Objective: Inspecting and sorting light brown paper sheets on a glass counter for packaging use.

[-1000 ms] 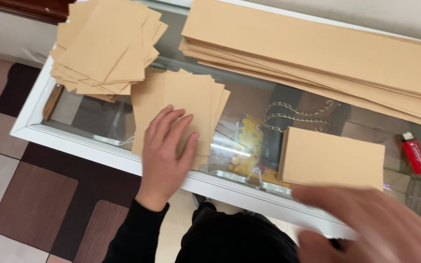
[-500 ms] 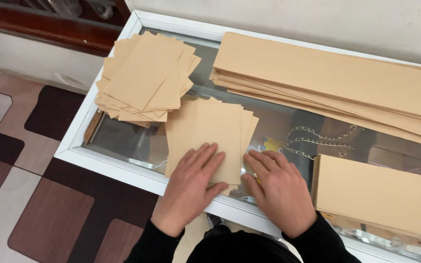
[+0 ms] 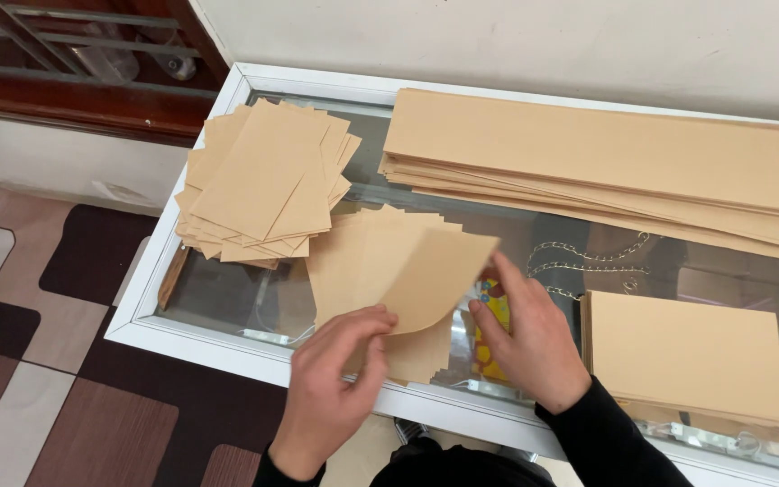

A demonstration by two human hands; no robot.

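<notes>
left hand: the left hand [image 3: 331,388] has thumb and fingertips pinched on the near corner of the top tan sheet [image 3: 435,275]. Half a second ago it was lying flat on the pile, palm down.
right hand: the right hand [image 3: 525,338] is at the sheet's right edge, fingers bunched together with the tips tucked under/behind the paper, so can't tell exactly how much they grip. Before, it was also flat on the pile right next to the other hand.
top sheet: it's now peeled up and curling, lifted off the middle stack [image 3: 353,271], far corner pointing up-right. In the earlier shots it was flat with the rest.
middle stack: sits on the glass counter [image 3: 227,298], slightly fanned, just beside the messy pile of folded pieces [image 3: 263,185] at the back left. Looks like the same spot as before.
other stuff: long strips [image 3: 606,162] stacked along the back by the wall, a neat pile of rectangles [image 3: 687,356] on the right, well apart from the hands. None of those seem to have moved.
view: the camera shifted a bit, so the counter sits differently in the shot.
</notes>
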